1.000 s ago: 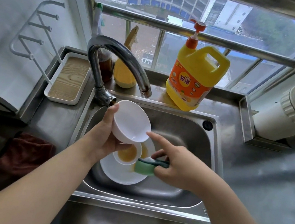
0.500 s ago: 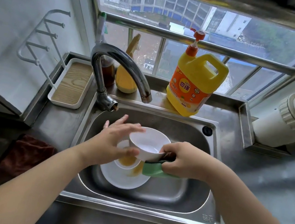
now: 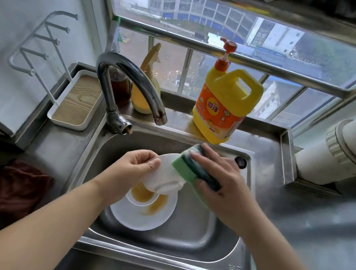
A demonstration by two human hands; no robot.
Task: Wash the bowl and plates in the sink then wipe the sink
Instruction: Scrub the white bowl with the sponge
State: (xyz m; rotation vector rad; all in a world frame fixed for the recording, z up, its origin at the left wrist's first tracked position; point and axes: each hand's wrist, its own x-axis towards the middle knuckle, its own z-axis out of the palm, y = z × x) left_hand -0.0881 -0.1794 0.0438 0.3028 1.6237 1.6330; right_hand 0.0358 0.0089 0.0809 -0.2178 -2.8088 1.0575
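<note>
Over the steel sink (image 3: 217, 256), my left hand (image 3: 136, 165) grips the rim of a white bowl (image 3: 162, 177), tilted with its underside facing me. My right hand (image 3: 221, 180) holds a green sponge (image 3: 188, 167) with a dark scouring side and presses it against the bowl's right edge. Below the bowl, on the sink floor, lies a large white plate (image 3: 134, 217) smeared with orange-brown sauce. A smaller white dish (image 3: 140, 196), also stained, sits on it, partly hidden by the bowl.
A curved chrome faucet (image 3: 129, 78) arches over the sink's back left. A yellow detergent jug (image 3: 222, 104) with a pump stands on the back ledge beside a spray bottle (image 3: 144, 91). A white tray (image 3: 78, 100) and dark red cloth (image 3: 16, 184) lie left. A white duct (image 3: 355, 147) is right.
My left hand turned the bowl from upright to tilted, underside toward me. My right hand lifted the sponge from below the bowl and set it against the bowl's right edge.
</note>
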